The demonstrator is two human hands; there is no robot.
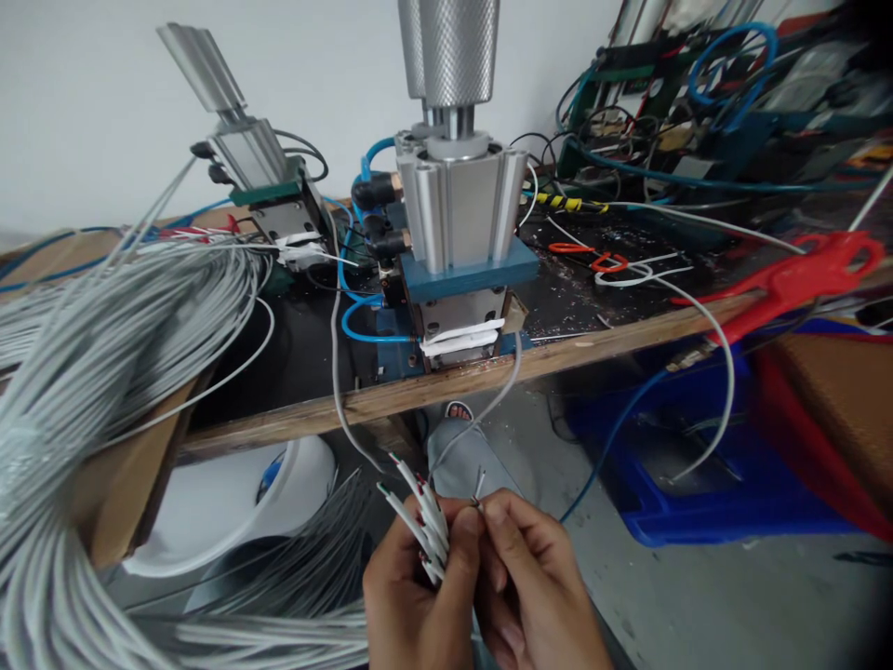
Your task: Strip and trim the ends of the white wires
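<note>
My left hand (401, 596) is closed around a small bunch of white cables (427, 521), whose cut ends point up and show thin coloured wire tips. Close against it, my right hand (540, 572) pinches a thin wire end (480, 482) between thumb and forefinger, touching the left thumb. Both hands are low in the view, below the front edge of the workbench (307, 416). Above them stands a pneumatic press (457, 209) with a knurled cylinder on top and a white strip across its front.
Thick coils of grey cable (126, 372) hang over the bench's left side. A second press (255, 163) stands behind them. Red-handled scissors (795, 279) lie at the right, above a blue crate (648, 502). Below the bench sits a white bucket (209, 502). Blue air hoses run around the press.
</note>
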